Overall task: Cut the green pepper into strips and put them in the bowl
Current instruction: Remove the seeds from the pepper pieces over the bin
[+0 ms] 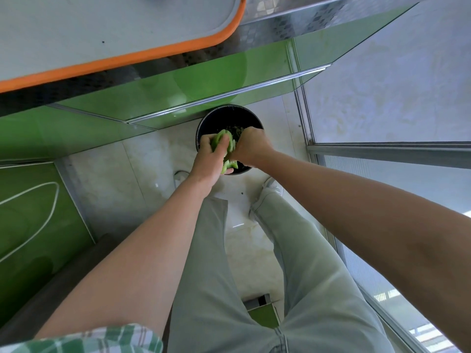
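Centre frame: green pepper point(224, 141) clamped in my left hand point(209, 159), right hand point(249, 147) curled into it, over black bin point(229, 115); step: probably deseeding; next: cutting strips.

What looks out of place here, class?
The green pepper is held by left hand and right hand down over a black bin on the floor, away from the orange-rimmed board on the counter.

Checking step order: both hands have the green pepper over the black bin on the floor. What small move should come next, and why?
Probably pull the insides loose and let them drop. The left hand grips the green pepper, the right hand holds its torn side, and both are right above the black bin, well away from the cutting board.
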